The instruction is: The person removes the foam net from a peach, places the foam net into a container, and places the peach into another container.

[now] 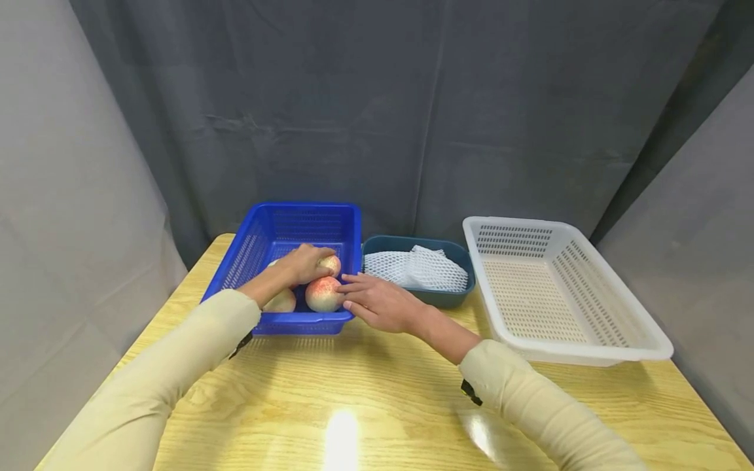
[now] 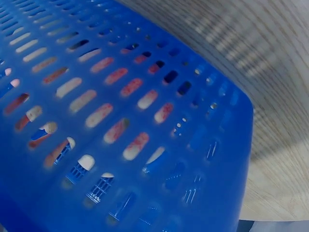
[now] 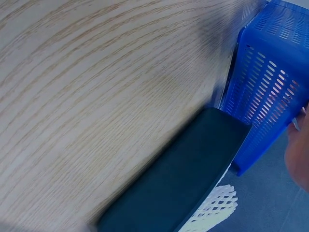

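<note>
Several peaches lie in the near part of a blue slotted basket [image 1: 235, 261]. My left hand [image 1: 303, 263] reaches over its near side, fingers and thumb curled around a peach [image 1: 331, 265]. A redder peach [image 1: 323, 294] sits just in front of it, and a paler peach [image 1: 281, 301] is below the wrist. Over the basket's right rim comes my right hand [image 1: 379, 302], fingers extended, fingertips right at the redder peach. Part of the right hand [image 3: 297, 157] shows at the edge of the right wrist view. Through the slots in the left wrist view, red and cream peach skin [image 2: 130, 87] shows.
Beside the blue basket stands a dark teal bin [image 1: 450, 299] holding white foam net sleeves [image 1: 436, 269]. A white slotted basket [image 1: 589, 261] stands at the right. All are on a wooden table [image 1: 283, 399], with a dark grey curtain [image 1: 377, 118] behind.
</note>
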`<action>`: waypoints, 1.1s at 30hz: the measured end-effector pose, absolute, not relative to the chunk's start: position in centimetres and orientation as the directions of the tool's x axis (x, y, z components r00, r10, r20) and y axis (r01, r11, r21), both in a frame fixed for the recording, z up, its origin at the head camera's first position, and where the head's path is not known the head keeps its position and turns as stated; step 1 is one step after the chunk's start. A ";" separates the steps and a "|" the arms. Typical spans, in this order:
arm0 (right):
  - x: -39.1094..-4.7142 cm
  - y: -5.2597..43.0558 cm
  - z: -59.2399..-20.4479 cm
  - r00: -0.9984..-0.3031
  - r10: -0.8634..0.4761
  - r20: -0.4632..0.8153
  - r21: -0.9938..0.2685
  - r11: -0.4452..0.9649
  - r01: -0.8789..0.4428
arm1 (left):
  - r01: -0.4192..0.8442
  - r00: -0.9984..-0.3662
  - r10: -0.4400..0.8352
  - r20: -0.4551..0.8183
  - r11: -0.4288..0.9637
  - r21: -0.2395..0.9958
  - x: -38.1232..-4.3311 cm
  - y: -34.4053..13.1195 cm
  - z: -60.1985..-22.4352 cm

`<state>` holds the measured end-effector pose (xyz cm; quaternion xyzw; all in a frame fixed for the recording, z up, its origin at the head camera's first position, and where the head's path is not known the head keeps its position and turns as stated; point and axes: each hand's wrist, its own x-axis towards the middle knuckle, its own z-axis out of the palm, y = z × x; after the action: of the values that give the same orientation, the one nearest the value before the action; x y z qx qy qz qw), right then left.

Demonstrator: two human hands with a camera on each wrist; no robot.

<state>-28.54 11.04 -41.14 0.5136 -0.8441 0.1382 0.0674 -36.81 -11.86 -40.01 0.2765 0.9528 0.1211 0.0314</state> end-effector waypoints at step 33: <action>-28.5 11.0 -41.2 -0.433 -0.857 0.280 -0.161 0.403 -0.901 | 0.465 -0.871 0.491 -0.032 0.843 0.269 -36.7 -12.3 -39.2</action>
<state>-28.50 10.99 -41.17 0.5268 -0.8340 0.1450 0.0763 -36.70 -12.33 -39.20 0.2492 0.9588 0.1273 0.0496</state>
